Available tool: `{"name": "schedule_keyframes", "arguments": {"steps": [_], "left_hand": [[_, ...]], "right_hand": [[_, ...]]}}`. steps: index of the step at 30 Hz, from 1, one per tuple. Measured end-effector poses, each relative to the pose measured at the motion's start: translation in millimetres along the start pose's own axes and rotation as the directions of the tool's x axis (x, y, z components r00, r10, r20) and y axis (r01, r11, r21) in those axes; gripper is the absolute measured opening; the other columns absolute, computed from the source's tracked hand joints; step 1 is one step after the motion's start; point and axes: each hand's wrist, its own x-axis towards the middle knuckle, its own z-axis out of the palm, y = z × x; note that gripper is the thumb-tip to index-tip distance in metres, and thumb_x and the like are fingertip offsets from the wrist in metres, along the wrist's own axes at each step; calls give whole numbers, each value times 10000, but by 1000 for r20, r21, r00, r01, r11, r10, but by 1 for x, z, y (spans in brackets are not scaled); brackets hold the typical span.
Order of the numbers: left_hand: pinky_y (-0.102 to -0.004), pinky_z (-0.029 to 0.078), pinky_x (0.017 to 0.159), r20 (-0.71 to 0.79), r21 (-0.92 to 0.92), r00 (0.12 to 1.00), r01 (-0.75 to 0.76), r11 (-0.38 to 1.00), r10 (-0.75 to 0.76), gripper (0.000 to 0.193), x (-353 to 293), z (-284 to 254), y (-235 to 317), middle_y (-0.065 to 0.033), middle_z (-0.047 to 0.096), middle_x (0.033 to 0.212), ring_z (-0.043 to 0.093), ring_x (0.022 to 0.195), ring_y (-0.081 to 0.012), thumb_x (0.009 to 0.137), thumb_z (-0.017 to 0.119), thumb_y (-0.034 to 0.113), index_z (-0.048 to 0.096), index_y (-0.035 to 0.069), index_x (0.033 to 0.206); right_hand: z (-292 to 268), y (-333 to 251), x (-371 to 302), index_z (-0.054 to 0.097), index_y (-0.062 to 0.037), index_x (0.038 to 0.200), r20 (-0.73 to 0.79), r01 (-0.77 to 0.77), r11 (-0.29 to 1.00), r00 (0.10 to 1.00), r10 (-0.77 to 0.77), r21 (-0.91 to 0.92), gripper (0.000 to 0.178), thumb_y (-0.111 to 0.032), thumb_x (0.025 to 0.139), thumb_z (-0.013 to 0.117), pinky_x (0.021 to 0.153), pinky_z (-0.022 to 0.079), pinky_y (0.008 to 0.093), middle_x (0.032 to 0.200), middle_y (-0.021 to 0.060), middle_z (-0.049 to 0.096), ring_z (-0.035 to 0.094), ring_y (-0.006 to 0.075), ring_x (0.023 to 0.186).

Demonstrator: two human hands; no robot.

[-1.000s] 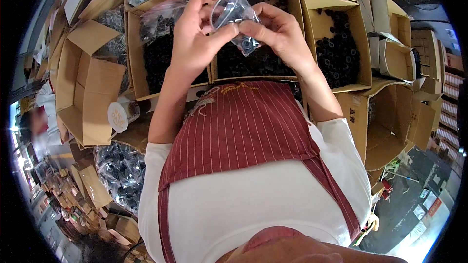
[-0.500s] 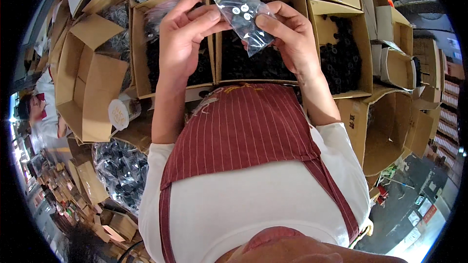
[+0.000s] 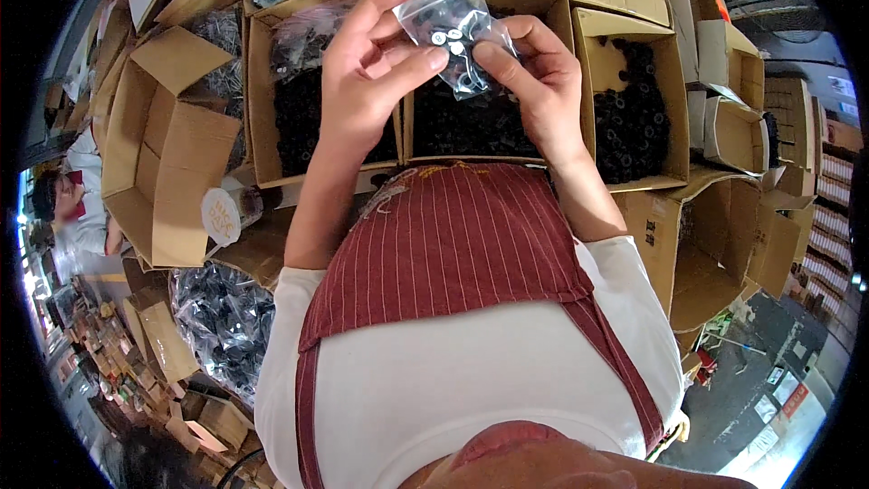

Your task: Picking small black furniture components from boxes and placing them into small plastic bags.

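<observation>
A small clear plastic bag [image 3: 466, 16] hangs between my hands above the open cartons. Inside it are black parts and a few round white pieces with dark marks. My left hand [image 3: 373, 68] pinches the bag's left side, its thumb pressed on the front near the white pieces. At the right side my right hand [image 3: 541, 81] grips the bag, thumb in front and fingers partly hidden behind. Right below lies a carton [image 3: 471, 156] filled with small black parts [image 3: 462, 122].
Another carton [image 3: 634, 23] of black rings [image 3: 634, 118] stands at the right; one at the left holds black parts and clear bags [image 3: 308, 41]. A lidded plastic cup [image 3: 222, 215] sits at the left, above a heap of bagged black parts [image 3: 222, 321]. A person [image 3: 86, 195] is at the far left.
My left hand has shifted right, and its thumb has come onto the front of the bag. The bag has turned more upright, and the white pieces inside sit slightly lower.
</observation>
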Motion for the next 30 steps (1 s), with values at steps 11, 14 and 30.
{"name": "schedule_keyframes", "arguments": {"steps": [11, 14, 30], "left_hand": [[-327, 556, 924, -77, 11, 997, 2, 1000, -1, 519, 0, 3, -5, -176, 667, 1190, 658, 1086, -198, 862, 699, -56, 496, -15, 1338], [-321, 558, 921, -93, 23, 995, -26, 999, 28, 508, -1, 3, -6, -172, 668, 1185, 659, 1082, -193, 867, 698, -54, 492, -18, 1330], [-285, 505, 922, -1, 111, 999, -50, 993, 50, 406, -3, 7, -8, -108, 681, 1137, 641, 1045, -146, 895, 677, -20, 564, -31, 1285]], "right_hand": [[4, 3, 0, 626, -14, 1114, 2, -5, 1000, 1000, 5, -14, 182, -54, 947, 686, 745, 466, 201, 947, -11, 645, 574, 41, 852], [7, -1, 0, 619, -10, 1130, 23, 14, 998, 1000, -12, -57, 200, -66, 950, 687, 744, 464, 202, 951, -12, 646, 567, 39, 847], [4, 5, 2, 634, -17, 1060, 30, 73, 976, 997, -68, -206, 177, -66, 912, 719, 620, 420, 175, 816, -39, 612, 508, -1, 722]]}}
